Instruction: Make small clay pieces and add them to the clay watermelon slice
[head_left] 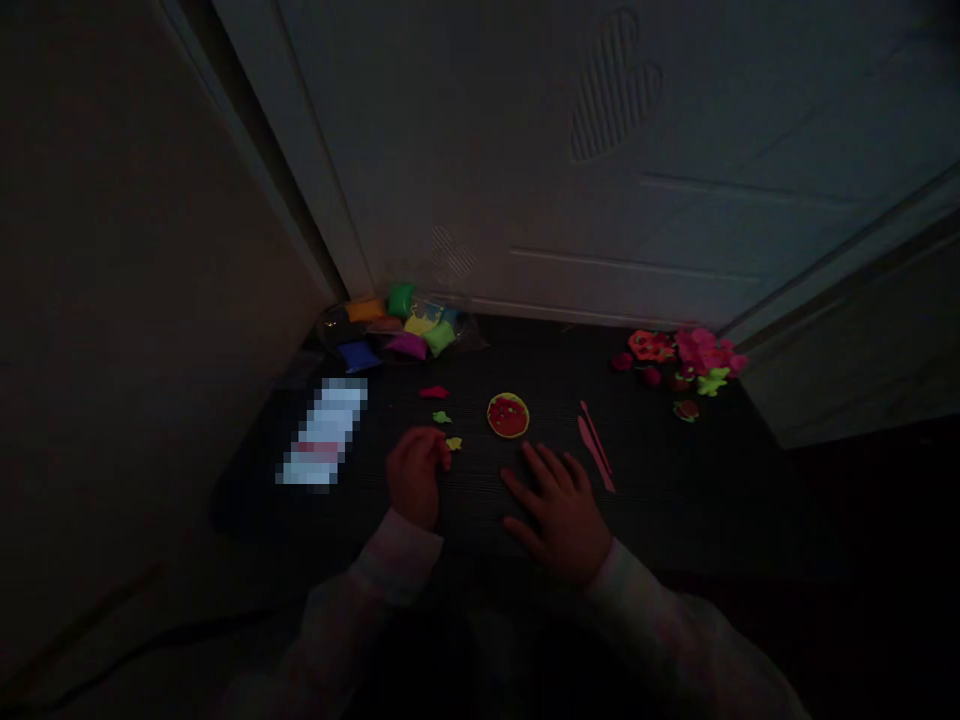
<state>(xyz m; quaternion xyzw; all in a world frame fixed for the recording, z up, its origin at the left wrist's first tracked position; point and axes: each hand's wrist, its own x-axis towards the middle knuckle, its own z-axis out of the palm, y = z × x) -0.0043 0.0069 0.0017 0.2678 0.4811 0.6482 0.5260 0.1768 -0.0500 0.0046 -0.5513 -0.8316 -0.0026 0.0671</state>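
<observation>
A round red clay disc with a yellow rim and small light bits lies on the dark table, looking like a little pizza. Just in front of it, my right hand rests palm down with its fingers spread, holding nothing. My left hand is curled to the left of the disc; what its fingers enclose, if anything, is hidden. Right at its fingertips is a yellow clay lump. Beyond that hand lie a green clay piece and a red clay piece.
Several coloured clay packets lie at the back left, above a bright blurred-out phone-like rectangle. A pink clay knife and thin stick lie right of the disc. Pink clay shapes crowd the back right, against the white door.
</observation>
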